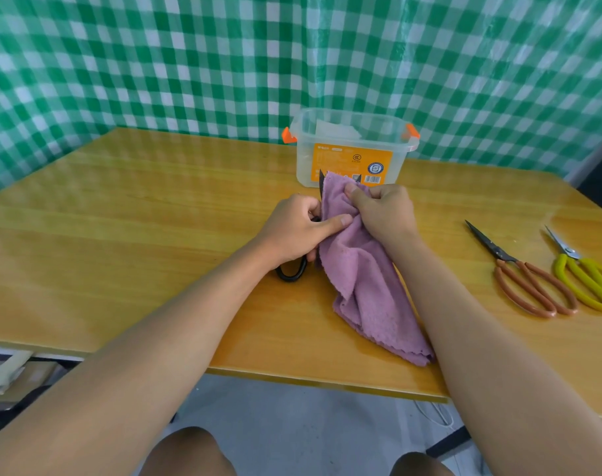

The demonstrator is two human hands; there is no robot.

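A purple cloth (pixel 368 286) hangs from my hands down onto the wooden table (pixel 155 218). My left hand (pixel 292 228) grips a pair of black scissors (pixel 292 271); one black handle loop shows below the hand and a blade tip pokes out above the cloth. Its thumb presses on the cloth. My right hand (pixel 383 209) pinches the cloth bunched over the blades. Most of the scissors are hidden by the cloth and hands.
A clear plastic box (pixel 351 149) with orange clips and an orange label stands just behind my hands. Brown-handled scissors (pixel 522 276) and yellow-handled scissors (pixel 584 273) lie at the right. A green checked curtain hangs behind the table.
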